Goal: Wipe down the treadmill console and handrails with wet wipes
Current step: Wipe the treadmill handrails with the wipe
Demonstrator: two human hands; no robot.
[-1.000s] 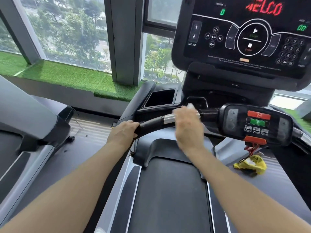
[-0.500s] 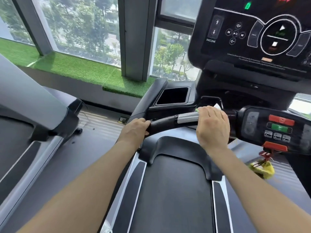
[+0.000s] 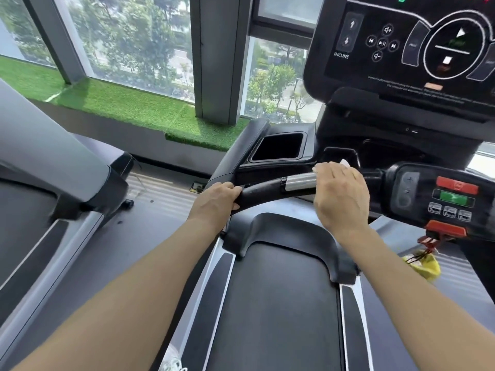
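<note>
Nearest, two bare forearms reaching forward over the dark belt (image 3: 270, 311), with grey side rails either side of it. Past the belt, a black hood (image 3: 281, 231) curving across the front of the deck.

Left hand (image 3: 214, 203) wrapped around the left end of the black bar (image 3: 262, 192), fingers curled over the top and thumb beneath, gripping it firmly. Right hand (image 3: 341, 195) laid over the bar further right, just past the silver sensor (image 3: 300, 182), fingers bent down over the far side and pressing a white wipe (image 3: 345, 163) against the bar. Only a small corner of the wipe showing beyond the fingertips; rest hidden under the palm.

To the right of that hand, a control pod (image 3: 442, 199) with a red button above a green one, three small grey keys below, and an orange-red clip beneath. Yellow tag (image 3: 426, 266) dangling lower down on a cord.

Behind the bar, a rectangular cup tray (image 3: 278, 145), dark inside. Above, the console (image 3: 417, 49), black, with incline arrows, media keys and a round start and stop dial.

On the left, part of another treadmill (image 3: 48, 183). Farthest off, a green turf ledge (image 3: 120, 105) beneath windows (image 3: 128, 36) looking onto trees.
</note>
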